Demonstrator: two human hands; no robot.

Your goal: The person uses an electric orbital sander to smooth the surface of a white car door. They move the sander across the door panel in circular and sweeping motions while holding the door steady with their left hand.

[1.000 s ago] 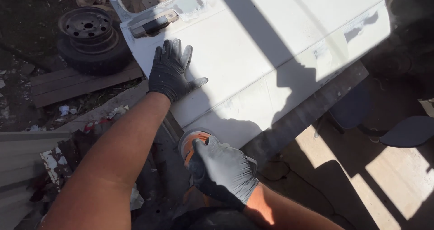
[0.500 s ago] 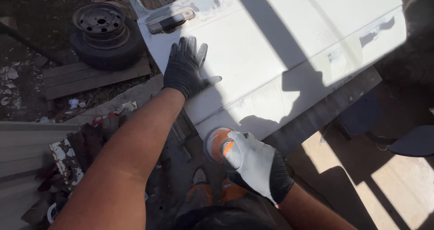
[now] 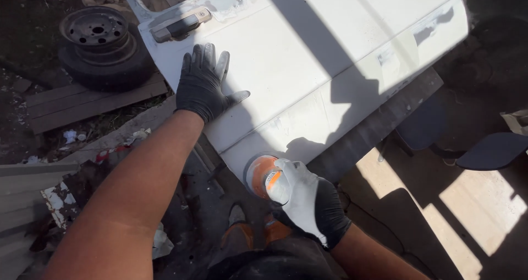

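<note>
A white car door panel (image 3: 308,65) lies flat, its long axis running from the far left, where the door handle (image 3: 180,26) sits, toward the far right. The left hand (image 3: 204,87), in a black glove, presses flat on the panel just near of the handle, fingers spread and pointing away, grasping nothing. The right hand (image 3: 308,200), in a white and black glove, is clenched around a handheld orange sander (image 3: 264,175); its round disc meets the panel's near edge, at the lower left corner where the paint looks scuffed and dull. So the tool lies near and to the right of the bracing hand, and most of the panel stretches away from the disc toward the far right; the right hand is the one at the worked edge, the left is further in on the surface. The tool's body is mostly hidden under the glove, so its exact kind cannot be told. Off the panel to the far left a wheel with a tyre (image 3: 102,46) rests on the ground beside some wooden planks (image 3: 82,104). Orange shoes (image 3: 247,236) show below the sander
</note>
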